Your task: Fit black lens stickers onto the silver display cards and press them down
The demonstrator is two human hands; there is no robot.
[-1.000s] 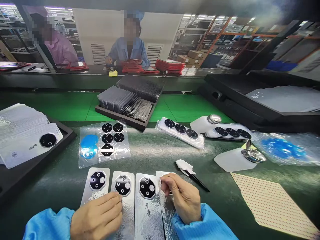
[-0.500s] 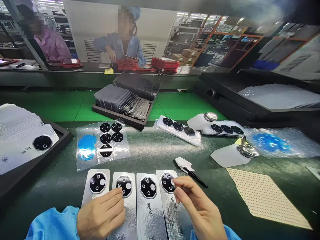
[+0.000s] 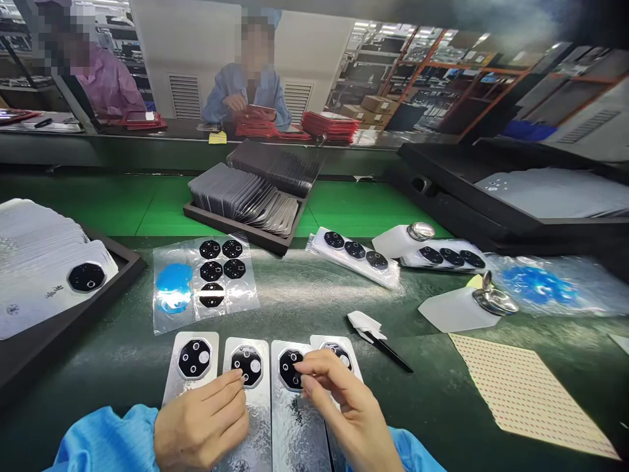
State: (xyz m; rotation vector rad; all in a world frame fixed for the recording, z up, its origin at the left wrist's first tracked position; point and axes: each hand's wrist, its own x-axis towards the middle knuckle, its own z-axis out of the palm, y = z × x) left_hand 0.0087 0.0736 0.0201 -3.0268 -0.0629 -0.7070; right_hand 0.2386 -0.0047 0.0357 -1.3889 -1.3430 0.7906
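Observation:
Four silvery phone back covers lie side by side, each with a black octagonal camera plate near its top. My left hand (image 3: 204, 419) rests over the second back cover (image 3: 255, 423), fingers pressed together, fingertips at the edge of its camera plate (image 3: 251, 364). Whatever they pinch is hidden. My right hand (image 3: 346, 406) has thumb and forefinger drawn together over the third back cover (image 3: 287, 426), beside its camera plate (image 3: 286, 368); anything between them is too small to make out. The first back cover (image 3: 171, 387) stands left of my hands. My right hand partly covers the fourth back cover (image 3: 356, 367).
Behind lie a clear sheet of black plates (image 3: 230, 301), black tweezers (image 3: 393, 357) with white tissue, white pump bottles (image 3: 452, 311) and a dotted yellowish sheet (image 3: 531, 393). Trays of covers stand left (image 3: 115, 278) and back (image 3: 236, 226). Two people sit beyond the bench.
My right hand has moved left from the fourth back cover to the third, fingers still drawn together. My left hand has stayed at the second cover.

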